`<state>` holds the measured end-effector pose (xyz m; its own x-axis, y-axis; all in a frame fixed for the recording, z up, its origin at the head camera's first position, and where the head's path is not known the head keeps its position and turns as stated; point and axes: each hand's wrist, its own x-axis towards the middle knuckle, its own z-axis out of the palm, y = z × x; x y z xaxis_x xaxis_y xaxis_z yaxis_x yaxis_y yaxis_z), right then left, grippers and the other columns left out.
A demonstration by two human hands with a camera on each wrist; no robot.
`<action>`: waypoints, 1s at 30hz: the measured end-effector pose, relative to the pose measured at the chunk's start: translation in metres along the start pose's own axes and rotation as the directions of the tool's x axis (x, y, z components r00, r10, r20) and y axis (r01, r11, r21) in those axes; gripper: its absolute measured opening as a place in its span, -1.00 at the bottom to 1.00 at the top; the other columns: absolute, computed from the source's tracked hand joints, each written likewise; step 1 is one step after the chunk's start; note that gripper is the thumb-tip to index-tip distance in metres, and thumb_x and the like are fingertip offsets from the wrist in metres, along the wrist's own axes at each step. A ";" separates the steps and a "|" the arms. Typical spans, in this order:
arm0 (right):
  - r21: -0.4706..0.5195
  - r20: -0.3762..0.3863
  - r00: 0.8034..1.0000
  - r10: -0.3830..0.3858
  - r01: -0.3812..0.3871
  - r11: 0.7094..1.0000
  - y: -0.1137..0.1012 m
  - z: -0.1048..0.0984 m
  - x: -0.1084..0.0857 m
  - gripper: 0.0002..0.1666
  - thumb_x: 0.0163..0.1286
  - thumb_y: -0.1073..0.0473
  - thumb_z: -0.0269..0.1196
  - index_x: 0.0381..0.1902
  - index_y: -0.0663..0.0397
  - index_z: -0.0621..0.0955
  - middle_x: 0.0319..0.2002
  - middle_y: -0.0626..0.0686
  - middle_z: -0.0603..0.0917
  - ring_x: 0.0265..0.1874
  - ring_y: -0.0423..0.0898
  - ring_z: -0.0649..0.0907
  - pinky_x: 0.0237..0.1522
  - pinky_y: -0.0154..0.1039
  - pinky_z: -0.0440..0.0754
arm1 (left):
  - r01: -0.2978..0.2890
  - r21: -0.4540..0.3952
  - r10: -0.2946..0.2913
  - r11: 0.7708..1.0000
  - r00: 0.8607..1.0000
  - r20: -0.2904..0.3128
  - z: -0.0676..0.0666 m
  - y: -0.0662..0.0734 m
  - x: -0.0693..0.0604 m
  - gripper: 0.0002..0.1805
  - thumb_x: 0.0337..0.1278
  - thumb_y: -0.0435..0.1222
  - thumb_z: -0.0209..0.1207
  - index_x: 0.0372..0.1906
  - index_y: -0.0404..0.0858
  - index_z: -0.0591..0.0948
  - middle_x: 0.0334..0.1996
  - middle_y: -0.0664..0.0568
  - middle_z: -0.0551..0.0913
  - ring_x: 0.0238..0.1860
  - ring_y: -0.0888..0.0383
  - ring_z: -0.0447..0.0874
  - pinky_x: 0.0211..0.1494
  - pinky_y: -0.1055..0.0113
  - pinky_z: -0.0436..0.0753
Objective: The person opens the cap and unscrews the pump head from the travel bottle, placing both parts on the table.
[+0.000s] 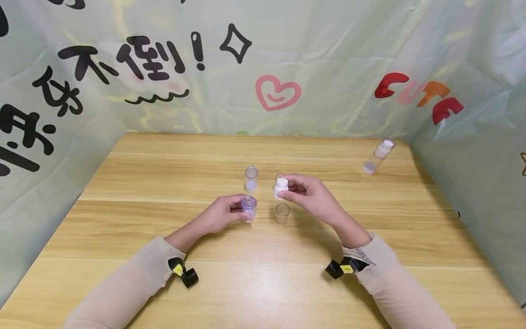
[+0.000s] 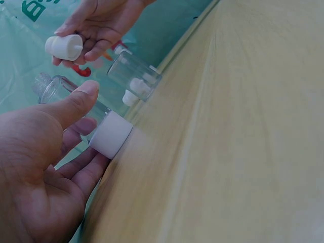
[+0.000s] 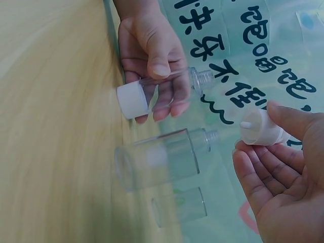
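My left hand (image 1: 222, 214) grips a clear bottle (image 1: 248, 206) with a white base and an uncapped threaded neck. The bottle stands upright at the tabletop, thumb on one side and fingers on the other. Between thumb and fingertips, my right hand (image 1: 314, 196) pinches a white pump head (image 1: 281, 185), raised to the right of the bottle and apart from it. In the right wrist view the nozzle of this pump head (image 3: 255, 126) faces the bottle neck. A second uncapped bottle (image 1: 251, 179) stands just behind the held one.
A clear cover (image 1: 282, 214) stands in front of the right hand; another clear rim (image 1: 279, 176) shows partly behind the pump head. Small white pieces (image 2: 130, 97) appear near a cover in the left wrist view. An assembled bottle (image 1: 378, 157) stands at the back right of the wooden table (image 1: 164, 164).
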<state>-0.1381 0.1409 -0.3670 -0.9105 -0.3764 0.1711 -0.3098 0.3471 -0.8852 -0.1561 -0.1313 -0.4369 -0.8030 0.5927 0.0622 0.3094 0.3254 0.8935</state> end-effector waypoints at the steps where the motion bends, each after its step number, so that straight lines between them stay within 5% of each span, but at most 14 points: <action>1: -0.002 -0.003 1.000 0.005 -0.005 1.000 0.001 -0.001 -0.001 -0.54 0.31 0.22 0.36 0.12 0.31 0.59 -0.11 0.11 0.70 -0.11 -0.01 0.68 -0.05 -0.28 0.66 | 0.000 -0.003 0.000 1.000 1.000 0.000 0.000 0.000 0.000 -0.53 0.14 -0.23 0.35 0.16 -0.27 0.59 0.03 -0.08 0.68 0.06 0.06 0.65 0.10 0.35 0.61; 21: -0.058 -0.030 0.994 0.103 -0.105 0.993 0.019 -0.016 -0.012 -0.55 0.31 0.10 0.37 0.09 0.20 0.61 -0.11 0.09 0.69 -0.10 -0.04 0.68 -0.04 -0.29 0.66 | -0.006 -0.017 0.006 1.000 1.000 0.012 -0.003 -0.001 0.001 -0.54 0.14 -0.24 0.35 0.15 -0.27 0.60 0.01 -0.08 0.68 0.04 0.06 0.65 0.07 0.36 0.62; 30: -0.077 -0.034 0.992 0.119 -0.121 0.990 0.025 -0.021 -0.017 -0.54 0.33 0.18 0.35 0.09 0.35 0.58 -0.12 0.18 0.68 -0.12 0.03 0.68 -0.07 -0.32 0.66 | 0.001 -0.013 -0.001 1.000 1.000 0.013 -0.004 0.001 0.000 -0.53 0.13 -0.23 0.36 0.15 -0.25 0.60 0.01 -0.06 0.68 0.03 0.08 0.66 0.07 0.36 0.62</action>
<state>-0.1365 0.1738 -0.3831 -0.9497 -0.3032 0.0791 -0.2172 0.4549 -0.8637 -0.1579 -0.1338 -0.4338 -0.7967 0.6018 0.0556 0.3020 0.3167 0.8992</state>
